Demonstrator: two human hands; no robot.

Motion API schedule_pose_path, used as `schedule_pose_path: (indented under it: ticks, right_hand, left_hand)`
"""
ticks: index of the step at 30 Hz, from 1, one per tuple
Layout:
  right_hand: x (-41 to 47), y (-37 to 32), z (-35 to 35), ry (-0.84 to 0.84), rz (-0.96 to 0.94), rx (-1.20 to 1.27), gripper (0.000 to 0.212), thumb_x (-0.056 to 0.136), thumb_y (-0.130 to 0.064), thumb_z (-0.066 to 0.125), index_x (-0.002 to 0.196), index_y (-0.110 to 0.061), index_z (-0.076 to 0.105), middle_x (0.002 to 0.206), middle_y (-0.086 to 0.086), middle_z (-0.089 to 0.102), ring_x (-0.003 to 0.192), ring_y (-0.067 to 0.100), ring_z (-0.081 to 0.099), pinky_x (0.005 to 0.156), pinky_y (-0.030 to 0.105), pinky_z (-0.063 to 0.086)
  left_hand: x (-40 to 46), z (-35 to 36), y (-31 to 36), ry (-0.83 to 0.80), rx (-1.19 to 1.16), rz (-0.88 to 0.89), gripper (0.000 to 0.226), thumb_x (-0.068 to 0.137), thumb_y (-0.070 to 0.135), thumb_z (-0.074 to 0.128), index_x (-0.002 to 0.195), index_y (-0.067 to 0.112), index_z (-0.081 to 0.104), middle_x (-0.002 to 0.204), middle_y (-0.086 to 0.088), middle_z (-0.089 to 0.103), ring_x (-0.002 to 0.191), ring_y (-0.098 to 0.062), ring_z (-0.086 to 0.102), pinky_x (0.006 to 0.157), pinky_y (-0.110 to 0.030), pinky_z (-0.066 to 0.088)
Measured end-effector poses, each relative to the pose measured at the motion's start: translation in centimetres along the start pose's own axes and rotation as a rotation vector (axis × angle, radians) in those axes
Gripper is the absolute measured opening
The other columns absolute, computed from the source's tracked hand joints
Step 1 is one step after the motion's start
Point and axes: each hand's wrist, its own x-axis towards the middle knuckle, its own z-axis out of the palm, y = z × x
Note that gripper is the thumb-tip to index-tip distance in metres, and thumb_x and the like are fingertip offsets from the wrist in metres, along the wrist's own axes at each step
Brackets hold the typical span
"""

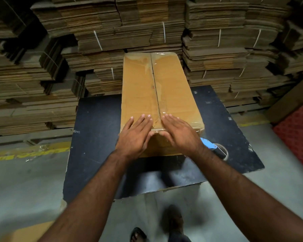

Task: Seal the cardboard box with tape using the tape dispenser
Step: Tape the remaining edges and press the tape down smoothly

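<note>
Head view: left hand (pixel 135 135) and right hand (pixel 179 132) lie flat, fingers straight, pressing the near end of the box (pixel 157 95) on either side of its taped seam, gripping nothing. Box stands on a black table (pixel 94 128); blue dispenser (pixel 215 148) at 4 o'clock of it. Stacked cardboard (pixel 42 75) fills 12 o'clock.

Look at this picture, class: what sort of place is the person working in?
Probably a packing warehouse or carton store: strapped stacks of flattened cartons fill the background, a taped cardboard box lies on a black worktable, and the concrete floor carries a yellow line.
</note>
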Motion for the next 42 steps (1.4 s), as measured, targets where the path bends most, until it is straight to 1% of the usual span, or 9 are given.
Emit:
schedule_pose_path:
  ticks: [5,8,13,20,26,32,35,39,42]
  right_hand:
    - [-0.7,1.4,0.5,0.043,-0.02,-0.107,0.06,0.099,-0.046,0.038,0.135,-0.002,0.057,0.139,0.017,0.057,0.13,0.03,0.054,0.108,0.046,0.043]
    - [-1.3,2.3,0.4,-0.016,-0.064,-0.076,0.065,0.1,-0.051,0.034,0.141,-0.004,0.052,0.146,0.015,0.051,0.137,0.028,0.047,0.111,0.047,0.041]
    - [-1.2,2.2,-1.1,0.017,0.049,-0.018,0.066,0.101,-0.051,0.028,0.142,-0.003,0.051,0.147,0.017,0.049,0.139,0.03,0.044,0.115,0.043,0.032]
    - [-2.9,4.5,-0.6,0.007,-0.015,-0.061,0.057,0.101,-0.044,0.035,0.144,-0.009,0.05,0.149,0.012,0.049,0.139,0.025,0.044,0.113,0.043,0.037]
    - [-2.6,3.2,-1.3,0.082,0.06,-0.011,0.054,0.102,-0.038,0.033,0.139,-0.005,0.054,0.144,0.016,0.053,0.136,0.03,0.048,0.113,0.045,0.036]
    - [-5.0,6.3,-0.2,0.095,0.028,-0.054,0.046,0.099,-0.014,0.053,0.144,-0.006,0.048,0.149,0.014,0.048,0.139,0.027,0.044,0.117,0.041,0.03]
    - [-5.9,6.6,-2.0,0.047,0.066,-0.104,0.05,0.105,-0.03,0.031,0.146,-0.005,0.045,0.15,0.015,0.046,0.141,0.028,0.041,0.119,0.041,0.024]
    - [-4.7,4.5,-2.1,0.081,0.057,-0.068,0.049,0.104,-0.031,0.033,0.138,-0.003,0.055,0.142,0.017,0.054,0.135,0.03,0.049,0.114,0.046,0.036]
    - [-5.4,5.1,-1.4,0.062,0.047,-0.065,0.047,0.104,-0.028,0.034,0.14,-0.004,0.053,0.144,0.016,0.052,0.137,0.028,0.047,0.114,0.045,0.036]
  left_hand:
    - [0.6,0.8,1.1,-0.078,0.056,-0.001,0.052,0.102,0.036,0.045,0.15,0.016,0.041,0.158,-0.001,0.037,0.146,-0.018,0.033,0.118,-0.047,0.025]
    - [0.0,0.4,0.3,-0.198,0.072,0.039,0.082,0.088,0.029,0.068,0.157,0.017,0.025,0.164,0.001,0.022,0.151,-0.017,0.02,0.122,-0.045,0.017]
    - [1.7,-0.7,1.9,-0.152,-0.087,-0.041,0.06,0.103,0.046,0.018,0.155,0.018,0.028,0.163,0.002,0.024,0.151,-0.015,0.018,0.122,-0.044,0.013]
    - [2.2,1.1,2.8,-0.211,0.068,0.032,0.07,0.098,0.035,0.054,0.158,0.023,0.019,0.165,0.007,0.014,0.151,-0.015,0.017,0.121,-0.047,0.019]
    - [3.1,0.0,4.7,-0.179,-0.072,0.052,0.055,0.104,0.038,0.027,0.156,0.018,0.027,0.163,0.001,0.024,0.151,-0.015,0.019,0.122,-0.044,0.014]
    - [3.0,0.2,4.9,-0.288,0.037,0.06,0.094,0.088,0.027,0.069,0.159,0.022,0.008,0.166,0.004,0.004,0.152,-0.012,0.005,0.124,-0.041,0.006]
    - [3.2,0.3,5.4,-0.212,-0.025,0.058,0.08,0.092,0.022,0.064,0.158,0.021,0.018,0.165,0.003,0.015,0.152,-0.014,0.012,0.124,-0.04,0.003]
    - [3.9,0.8,6.9,-0.078,-0.204,0.081,0.052,0.09,0.012,0.059,0.142,0.008,0.052,0.149,-0.011,0.049,0.14,-0.025,0.044,0.119,-0.042,0.021]
    - [3.9,1.1,7.0,-0.126,-0.204,0.068,0.08,0.067,-0.002,0.076,0.143,0.007,0.051,0.15,-0.011,0.047,0.14,-0.025,0.043,0.119,-0.038,0.017]
